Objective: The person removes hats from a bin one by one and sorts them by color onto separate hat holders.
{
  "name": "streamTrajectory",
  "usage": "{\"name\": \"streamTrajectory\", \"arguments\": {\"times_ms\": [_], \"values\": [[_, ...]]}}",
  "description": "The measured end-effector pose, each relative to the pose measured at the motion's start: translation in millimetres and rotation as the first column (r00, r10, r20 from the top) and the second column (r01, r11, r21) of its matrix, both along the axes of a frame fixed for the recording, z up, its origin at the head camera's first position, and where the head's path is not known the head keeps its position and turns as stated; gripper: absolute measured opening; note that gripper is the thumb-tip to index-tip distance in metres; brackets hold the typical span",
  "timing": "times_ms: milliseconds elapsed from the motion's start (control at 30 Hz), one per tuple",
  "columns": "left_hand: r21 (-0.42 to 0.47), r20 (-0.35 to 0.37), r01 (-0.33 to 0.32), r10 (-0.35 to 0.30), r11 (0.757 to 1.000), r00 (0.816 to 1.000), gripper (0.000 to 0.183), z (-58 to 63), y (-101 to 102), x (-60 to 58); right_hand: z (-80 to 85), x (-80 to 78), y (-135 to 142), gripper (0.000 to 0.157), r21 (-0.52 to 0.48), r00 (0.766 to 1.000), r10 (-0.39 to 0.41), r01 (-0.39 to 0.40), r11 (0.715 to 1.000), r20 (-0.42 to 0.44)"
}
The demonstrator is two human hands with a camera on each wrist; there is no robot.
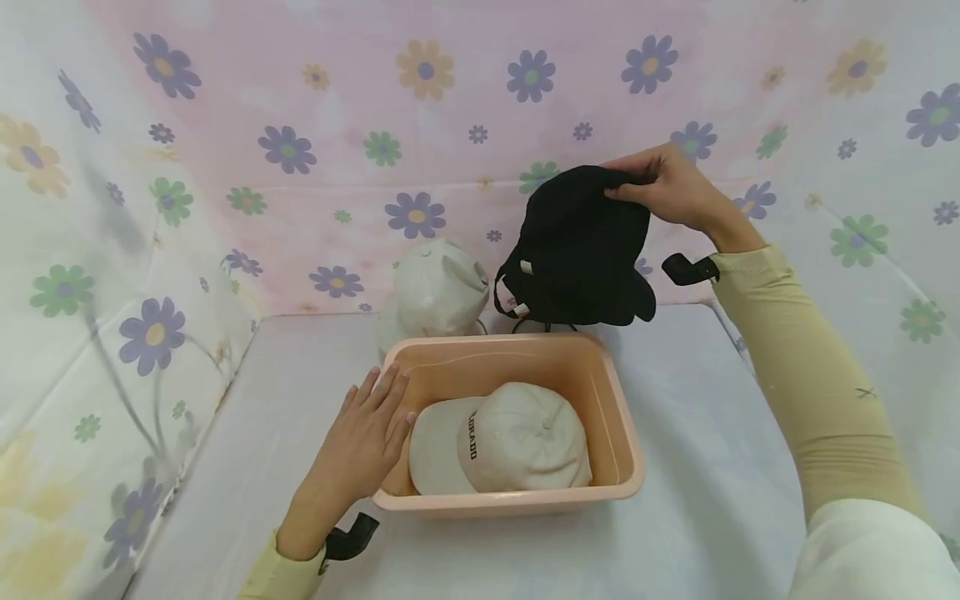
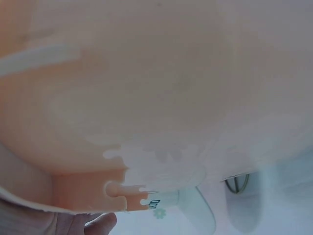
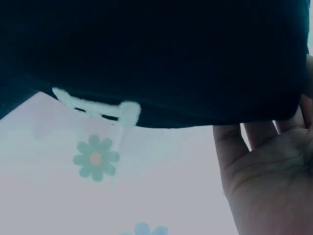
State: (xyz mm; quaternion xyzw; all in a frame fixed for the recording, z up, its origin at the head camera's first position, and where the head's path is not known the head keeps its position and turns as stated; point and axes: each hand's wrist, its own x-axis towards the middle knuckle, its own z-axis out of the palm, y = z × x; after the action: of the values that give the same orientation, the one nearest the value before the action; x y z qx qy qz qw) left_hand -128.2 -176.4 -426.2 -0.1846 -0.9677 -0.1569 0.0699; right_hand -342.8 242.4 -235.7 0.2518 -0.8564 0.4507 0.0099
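Observation:
My right hand [image 1: 667, 187] pinches the top of a black cap [image 1: 581, 250] and holds it up behind the basin's right side. In the right wrist view the cap's dark cloth [image 3: 161, 58] fills the upper part, with my fingers against its edge. My left hand [image 1: 360, 442] lies with fingers extended at the left rim of a peach plastic basin [image 1: 510, 502]. Inside the basin sits a cream baseball cap [image 1: 532, 437], its brim pointing left and dark lettering on its front. In the left wrist view, the basin wall [image 2: 88, 188] shows close up.
A white cap [image 1: 438, 287] stands behind the basin at the back left, its brim partly hidden. Thin dark wire loops [image 1: 543, 327] show below the black cap. Flower-patterned cloth [image 1: 337, 167] surrounds the pale table [image 1: 285, 400] at the back and sides.

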Motion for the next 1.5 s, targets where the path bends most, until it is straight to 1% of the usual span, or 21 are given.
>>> {"name": "streamTrajectory", "arguments": {"times_ms": [167,300,400,533,667,867,1033,1267,1500], "values": [[0.004,0.007,0.0,0.0,1.0,1.0,0.057,-1.0,0.0,0.2,5.6,-3.0,6.1,0.035,-0.012,1.0,-0.03,0.03,0.999,-0.005],[0.001,0.001,-0.002,0.002,1.0,1.0,0.057,-1.4,-0.6,0.3,1.6,-7.1,6.2,0.033,-0.03,0.999,-0.037,0.036,0.999,-0.027],[0.0,0.004,-0.005,0.005,1.0,1.0,0.058,-1.4,-0.9,0.3,-8.4,-12.1,3.5,0.031,-0.019,0.999,-0.021,0.021,1.0,-0.027],[0.005,0.007,-0.006,0.006,1.0,1.0,0.057,-1.5,-0.7,0.3,-25.5,-20.8,-0.9,0.032,-0.025,1.0,0.002,-0.002,1.0,0.006],[0.012,0.003,-0.003,0.003,1.0,1.0,0.056,-0.8,-0.2,0.6,-40.4,-29.1,-3.7,0.031,-0.058,1.0,-0.007,0.008,0.998,0.03],[0.016,0.001,-0.003,0.003,1.0,1.0,0.057,-0.5,-0.2,0.7,-57.6,-37.8,-4.6,0.033,-0.067,0.997,-0.018,0.023,0.997,0.081],[0.023,-0.001,-0.001,0.001,1.0,1.0,0.057,-0.7,-0.2,0.3,-67.6,-42.6,-7.3,0.038,-0.02,0.994,-0.026,0.028,0.999,0.104],[0.017,0.002,-0.003,0.003,1.0,1.0,0.057,-0.6,-0.5,0.5,-78.9,-48.5,-16.9,0.041,0.036,0.991,0.004,-0.009,0.999,0.131],[0.015,0.01,-0.004,0.003,1.0,1.0,0.057,-1.0,-1.5,0.5,-88.3,-52.6,-20.6,0.047,0.109,0.989,0.008,-0.025,0.994,0.15]]}}
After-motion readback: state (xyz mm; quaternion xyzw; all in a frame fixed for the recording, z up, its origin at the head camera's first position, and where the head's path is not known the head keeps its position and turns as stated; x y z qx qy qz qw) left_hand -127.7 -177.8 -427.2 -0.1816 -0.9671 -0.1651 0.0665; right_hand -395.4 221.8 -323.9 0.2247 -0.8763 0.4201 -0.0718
